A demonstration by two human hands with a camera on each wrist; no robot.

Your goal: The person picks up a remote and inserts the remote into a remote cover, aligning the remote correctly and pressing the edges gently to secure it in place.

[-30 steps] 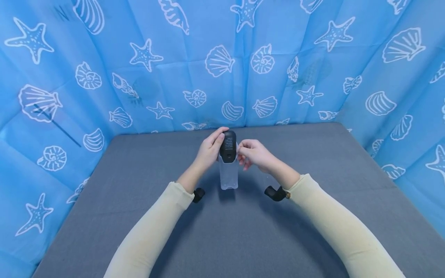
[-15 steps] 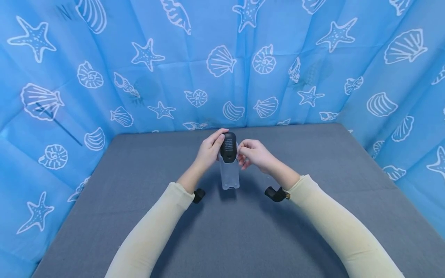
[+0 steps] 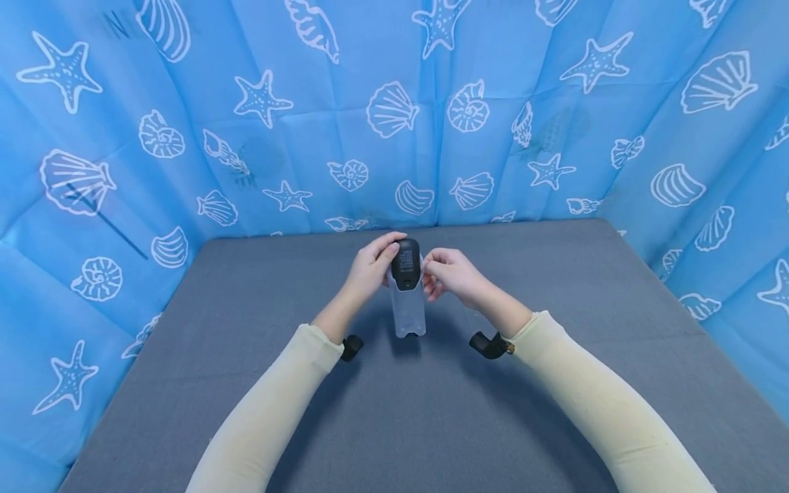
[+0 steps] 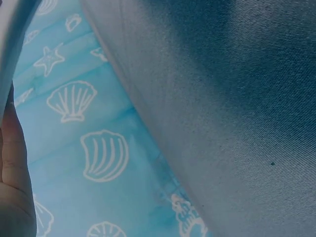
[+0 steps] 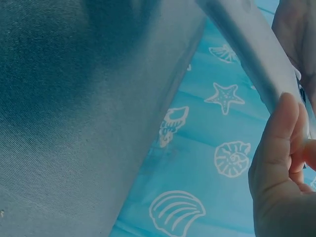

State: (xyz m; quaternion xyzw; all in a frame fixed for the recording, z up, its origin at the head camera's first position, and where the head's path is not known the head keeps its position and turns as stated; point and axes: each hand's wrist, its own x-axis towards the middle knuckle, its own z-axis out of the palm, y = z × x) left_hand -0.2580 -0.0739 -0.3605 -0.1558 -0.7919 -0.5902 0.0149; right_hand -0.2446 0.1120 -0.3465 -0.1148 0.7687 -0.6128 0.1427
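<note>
A black remote control (image 3: 405, 266), back side up with pale print, sits partly inside a translucent silicone cover (image 3: 408, 311). Its rounded end sticks out at the top, and a small dark bit shows at the cover's lower end. My left hand (image 3: 368, 266) grips the upper left side, thumb against the black end. On the other side, my right hand (image 3: 455, 275) pinches the cover's upper edge with curled fingers. The right wrist view shows the cover's long side (image 5: 254, 49) above the right fingers (image 5: 281, 118). The left wrist view catches only part of the left hand (image 4: 15, 168).
The grey cloth-covered table (image 3: 394, 424) lies beneath both hands. A blue curtain (image 3: 296, 150) printed with shells and starfish stands close behind and at both sides. Black wrist mounts (image 3: 489, 344) hang below the sleeves.
The remote control has slid a little deeper into the cover, its top end now lower. A dark bit now shows at the cover's lower end. The left hand has shifted slightly down.
</note>
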